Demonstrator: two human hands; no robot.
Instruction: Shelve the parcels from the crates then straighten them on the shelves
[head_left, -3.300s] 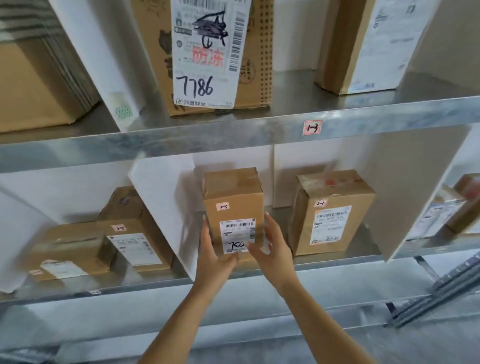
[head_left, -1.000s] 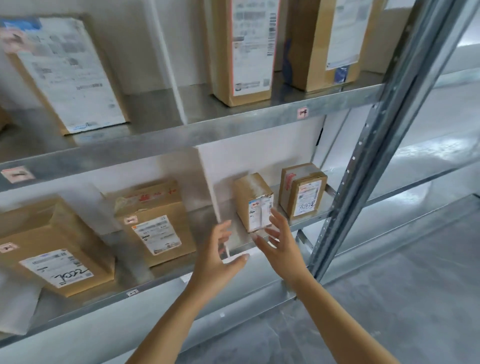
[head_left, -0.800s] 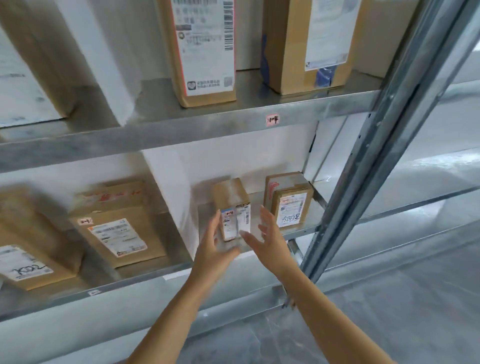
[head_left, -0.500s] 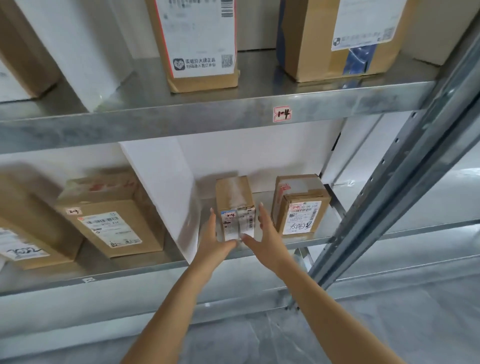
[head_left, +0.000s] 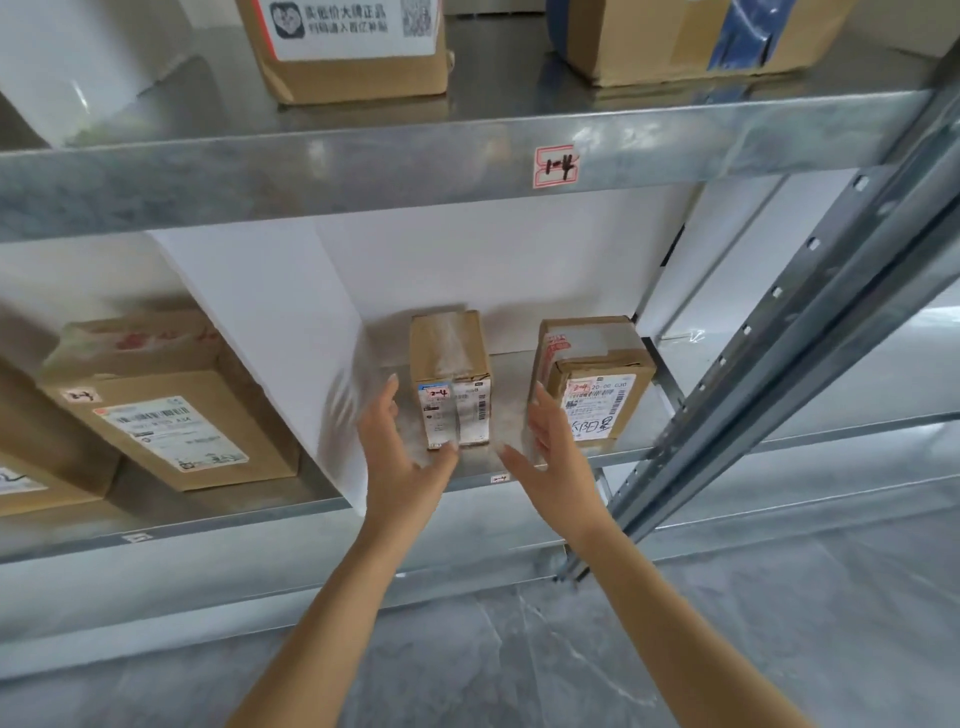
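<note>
A narrow brown parcel (head_left: 451, 374) with white labels stands upright on the lower metal shelf (head_left: 545, 467), in the bay marked 2-4. My left hand (head_left: 402, 457) is just left of it with straight fingers, the thumb near its bottom corner. My right hand (head_left: 550, 457) is to its right, fingers straight, between it and a second taped parcel (head_left: 597, 384). Neither hand grips anything, and a small gap shows on each side of the narrow parcel.
A white divider panel (head_left: 291, 332) bounds the bay on the left, with a larger labelled parcel (head_left: 171, 410) beyond it. A slanted steel upright (head_left: 779, 374) stands at the right. The upper shelf (head_left: 363, 161) carries two cartons. Below lies grey floor.
I have moved right along the shelf from another bay to this one. Both hands closed in on the narrow parcel's sides and have now drawn slightly apart from it.
</note>
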